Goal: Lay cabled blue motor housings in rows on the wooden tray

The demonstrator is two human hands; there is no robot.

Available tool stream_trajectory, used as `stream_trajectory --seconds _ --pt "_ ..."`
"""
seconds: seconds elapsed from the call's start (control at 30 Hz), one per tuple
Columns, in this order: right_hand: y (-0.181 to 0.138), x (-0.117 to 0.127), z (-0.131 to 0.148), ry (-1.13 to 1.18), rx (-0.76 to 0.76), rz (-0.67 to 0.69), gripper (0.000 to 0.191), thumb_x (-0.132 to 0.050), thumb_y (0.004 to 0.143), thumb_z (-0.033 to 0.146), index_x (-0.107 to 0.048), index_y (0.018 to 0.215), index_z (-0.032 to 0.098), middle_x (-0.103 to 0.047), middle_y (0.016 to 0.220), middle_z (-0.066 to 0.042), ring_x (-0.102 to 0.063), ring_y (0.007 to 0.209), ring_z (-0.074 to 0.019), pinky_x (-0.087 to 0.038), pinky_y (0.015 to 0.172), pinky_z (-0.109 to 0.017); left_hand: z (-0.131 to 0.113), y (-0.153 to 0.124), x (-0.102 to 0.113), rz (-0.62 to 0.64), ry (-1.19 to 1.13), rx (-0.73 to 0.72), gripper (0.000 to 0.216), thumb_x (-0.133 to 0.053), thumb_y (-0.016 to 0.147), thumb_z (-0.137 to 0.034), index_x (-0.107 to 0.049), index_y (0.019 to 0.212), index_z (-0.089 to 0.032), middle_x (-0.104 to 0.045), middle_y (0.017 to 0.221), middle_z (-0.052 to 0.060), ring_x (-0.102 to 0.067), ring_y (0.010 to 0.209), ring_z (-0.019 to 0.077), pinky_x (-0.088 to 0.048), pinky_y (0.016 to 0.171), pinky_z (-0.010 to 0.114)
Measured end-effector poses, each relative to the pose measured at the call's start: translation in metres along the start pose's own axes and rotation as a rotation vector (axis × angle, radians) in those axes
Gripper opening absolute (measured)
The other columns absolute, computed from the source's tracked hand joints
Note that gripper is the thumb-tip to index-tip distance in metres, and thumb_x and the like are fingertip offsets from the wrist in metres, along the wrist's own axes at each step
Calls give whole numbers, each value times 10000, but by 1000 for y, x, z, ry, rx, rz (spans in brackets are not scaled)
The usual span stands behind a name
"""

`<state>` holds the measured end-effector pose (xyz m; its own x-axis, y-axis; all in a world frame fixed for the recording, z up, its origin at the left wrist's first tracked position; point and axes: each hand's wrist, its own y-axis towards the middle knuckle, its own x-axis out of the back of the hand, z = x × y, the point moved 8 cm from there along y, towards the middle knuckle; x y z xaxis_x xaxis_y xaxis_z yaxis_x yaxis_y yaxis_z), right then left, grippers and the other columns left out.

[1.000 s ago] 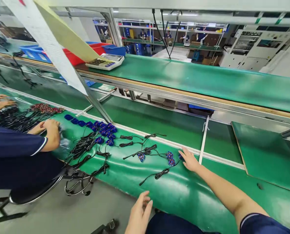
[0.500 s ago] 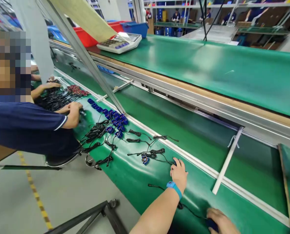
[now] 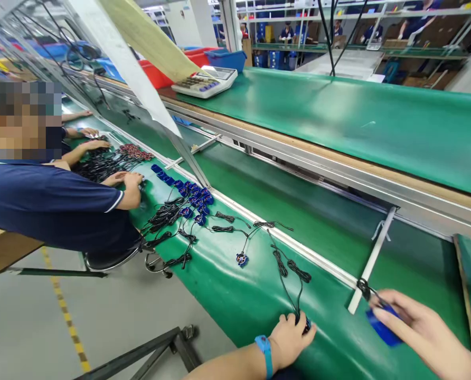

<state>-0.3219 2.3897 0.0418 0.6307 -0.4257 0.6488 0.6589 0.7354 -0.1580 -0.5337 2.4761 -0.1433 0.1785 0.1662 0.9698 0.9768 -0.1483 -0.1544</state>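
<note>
Your left hand (image 3: pixel 290 340) has dragged corded blue parts (image 3: pixel 307 324) toward the worktop's (image 3: pixel 227 293) near edge, fingers curled over them; your right hand (image 3: pixel 417 323) has lifted a blue piece (image 3: pixel 388 328), occupying both. Thumb and fingers pinch it by the far edge: flat-faced, blurry, black cable (image 3: pixel 363 288) bundled.

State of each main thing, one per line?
Right hand: closed on a blue part
Left hand: curled over dark blue parts, grip unclear
Wristband: fastened
Two cables by left hand: bundled, on mat
Lone blue part: on mat, cable attached
Calculator: on shelf, display unreadable
</note>
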Motion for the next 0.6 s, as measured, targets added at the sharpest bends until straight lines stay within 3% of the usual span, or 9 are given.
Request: stream_trajectory --seconds 0.03,0.13,0.3,0.4,0.5,0.6 --pt "18 -16 13 -16 3 39 417 -622 804 636 -670 894 232 -702 817 -76 -649 698 -224 -540 641 -330 3 -2 -4 18 0 15 528 -365 993 -444 -348 1492 -270 -459 1446 238 -607 983 315 -520 690 448" --pt "72 -73 55 -215 104 -41 435 -612 810 640 -617 807 205 -659 766 -59 -615 698 -214 -509 682 -341 12 -8 -10 58 -6 49 527 -428 946 -582 -467 1365 -266 -511 1360 243 -607 980 329 -524 624 410" --pt "132 -181 91 -485 187 1 290 -551 894 460 -585 871 173 -650 874 -101 -629 827 -241 -478 757 -343 30 -53 8 -44 26 -1 294 -362 998 -280 -505 1255 -284 -611 1105 133 -623 854 240 -492 566 313" --pt "146 -213 102 -553 171 71 286 -520 918 390 -592 1037 141 -674 998 -127 -648 910 -248 -470 787 -338 41 -96 31 -2 6 -36 221 -416 988 -295 -517 1184 -304 -602 1004 72 -618 825 220 -474 553 294" --pt "148 -238 113 -591 208 169 454 -513 919 340 -491 1315 118 -681 1123 -140 -668 934 -243 -469 785 -331 49 -138 65 16 -17 -32 289 -501 964 -365 -487 1245 -301 -598 1015 60 -610 811 208 -467 562 291" --pt "146 -265 119 -649 251 244 545 -469 942 332 -394 1440 123 -675 1173 -149 -673 952 -251 -472 794 -340 55 -185 100 0 -65 90 294 -503 971 -327 -497 1265 -338 -607 981 44 -605 778 193 -433 548 269"
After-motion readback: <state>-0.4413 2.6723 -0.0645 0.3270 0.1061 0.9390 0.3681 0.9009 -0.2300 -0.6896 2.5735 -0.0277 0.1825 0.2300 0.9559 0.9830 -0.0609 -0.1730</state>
